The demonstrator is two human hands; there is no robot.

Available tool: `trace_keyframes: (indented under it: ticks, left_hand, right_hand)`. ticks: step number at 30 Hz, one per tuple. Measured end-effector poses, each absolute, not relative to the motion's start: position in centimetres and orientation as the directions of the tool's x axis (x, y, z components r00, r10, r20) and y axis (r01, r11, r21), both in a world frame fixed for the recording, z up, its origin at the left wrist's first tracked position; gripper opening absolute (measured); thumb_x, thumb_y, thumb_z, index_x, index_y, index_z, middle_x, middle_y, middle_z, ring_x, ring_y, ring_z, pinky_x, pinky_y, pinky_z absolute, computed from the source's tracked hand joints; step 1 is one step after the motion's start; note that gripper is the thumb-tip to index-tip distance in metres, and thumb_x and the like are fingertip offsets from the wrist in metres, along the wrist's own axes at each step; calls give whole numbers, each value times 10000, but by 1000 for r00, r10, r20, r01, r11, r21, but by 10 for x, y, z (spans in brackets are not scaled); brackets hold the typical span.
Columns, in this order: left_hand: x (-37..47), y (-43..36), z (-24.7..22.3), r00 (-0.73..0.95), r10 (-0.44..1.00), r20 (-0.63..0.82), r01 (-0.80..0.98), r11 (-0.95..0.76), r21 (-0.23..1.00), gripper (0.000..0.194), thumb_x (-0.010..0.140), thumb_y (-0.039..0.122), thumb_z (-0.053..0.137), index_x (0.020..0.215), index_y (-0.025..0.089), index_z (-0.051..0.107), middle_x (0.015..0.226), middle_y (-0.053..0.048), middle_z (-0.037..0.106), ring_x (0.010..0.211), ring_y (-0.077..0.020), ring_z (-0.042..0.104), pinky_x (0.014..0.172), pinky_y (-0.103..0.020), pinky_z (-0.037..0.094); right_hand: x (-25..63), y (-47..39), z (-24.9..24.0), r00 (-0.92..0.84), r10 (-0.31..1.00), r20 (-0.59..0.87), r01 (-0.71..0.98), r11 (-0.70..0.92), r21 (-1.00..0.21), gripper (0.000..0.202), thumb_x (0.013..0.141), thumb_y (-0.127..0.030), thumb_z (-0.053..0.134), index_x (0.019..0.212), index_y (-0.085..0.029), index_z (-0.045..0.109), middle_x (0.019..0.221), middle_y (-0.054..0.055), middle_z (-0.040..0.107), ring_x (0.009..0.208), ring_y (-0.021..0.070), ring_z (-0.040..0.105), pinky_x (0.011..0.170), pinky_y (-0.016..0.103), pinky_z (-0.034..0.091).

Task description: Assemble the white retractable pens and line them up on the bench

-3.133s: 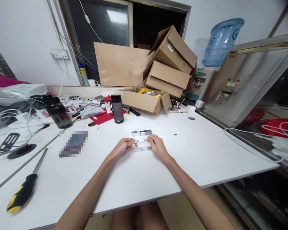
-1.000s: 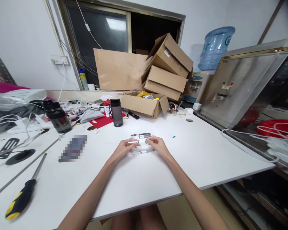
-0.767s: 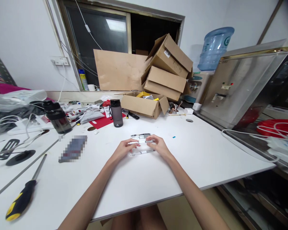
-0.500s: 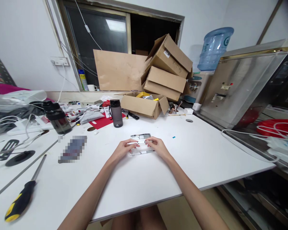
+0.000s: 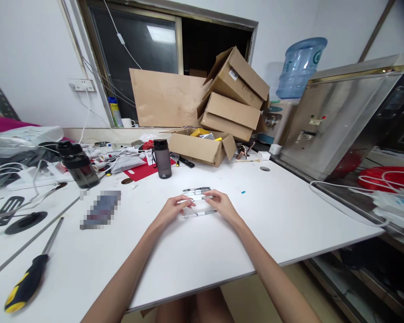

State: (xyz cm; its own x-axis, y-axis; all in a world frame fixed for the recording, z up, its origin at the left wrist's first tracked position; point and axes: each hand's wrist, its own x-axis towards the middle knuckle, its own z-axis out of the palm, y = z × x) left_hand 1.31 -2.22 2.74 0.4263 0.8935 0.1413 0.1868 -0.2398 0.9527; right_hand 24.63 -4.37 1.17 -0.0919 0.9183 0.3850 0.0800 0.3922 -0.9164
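Note:
Both my hands meet over the white table (image 5: 175, 264), with a slim pen (image 5: 198, 198) lying crosswise between them. My left hand (image 5: 171, 210) pinches the pen's left end, fingers curled. On the other end, the fingers of my right hand (image 5: 221, 204) are closed too. Just beyond the hands lie a dark pen (image 5: 195, 189) and a white one close behind the held pen. Nearer to me, another white pen (image 5: 199, 214) rests on the table below my fingertips, roughly parallel to the others.
A dark water bottle (image 5: 162, 159) and an open cardboard box (image 5: 197, 150) stand behind the pens. To the left are a pixelated flat object (image 5: 101, 210), a screwdriver (image 5: 32, 273) and a second bottle (image 5: 79, 165). A small blue scrap (image 5: 243, 192) lies to the right.
My hands stay nearly in place around the held pen. The right fingers have shifted very slightly, and the whole view has moved a little.

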Motion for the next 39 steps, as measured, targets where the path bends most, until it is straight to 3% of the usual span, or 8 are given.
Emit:
trace_keyframes:
  ticks: [3, 11, 16, 26, 39]
  left_hand:
    - [13, -21, 26, 424, 895, 139, 178, -232, 956, 373, 861, 521, 662, 892, 165, 765, 965, -107, 766, 903, -247, 665, 650, -283, 481]
    - [12, -17, 19, 422, 902, 93, 181, -184, 966, 473, 870, 599, 617, 846, 154, 776, 918, -118, 762, 884, -244, 653, 629, -281, 450]
    - [10, -17, 18, 406, 912, 59, 189, -147, 971, 595, 914, 652, 517, 723, 132, 736, 751, -90, 712, 682, -179, 597, 571, -269, 350]
    - [12, -15, 19, 367, 924, 104, 216, -194, 957, 426, 828, 589, 641, 917, 178, 709, 871, -69, 717, 759, -193, 615, 491, -232, 323]
    - [7, -18, 22, 312, 944, 110, 249, -193, 949, 417, 813, 563, 648, 976, 184, 703, 898, -60, 708, 783, -198, 621, 514, -237, 373]
  right_hand:
    - [248, -43, 12, -85, 901, 425, 72, 431, -899, 240, 812, -348, 735, 1017, -223, 749, 1119, 74, 731, 1005, 229, 668, 875, 346, 506]
    - [249, -45, 14, -81, 916, 392, 83, 399, -913, 207, 818, -369, 734, 963, -224, 764, 1059, 61, 753, 875, 204, 674, 826, 346, 523]
    - [252, -42, 13, -44, 911, 411, 28, 412, -911, 206, 783, -344, 760, 942, -215, 762, 1045, 68, 752, 922, 217, 680, 874, 347, 511]
    - [254, -39, 12, 72, 897, 437, 146, 424, -894, 242, 858, -372, 615, 1015, -219, 718, 1099, 64, 727, 961, 227, 647, 870, 336, 488]
    - [262, -29, 5, 277, 901, 334, 87, 323, -942, 233, 774, -380, 607, 920, -213, 675, 1015, 69, 708, 816, 225, 625, 816, 360, 487]
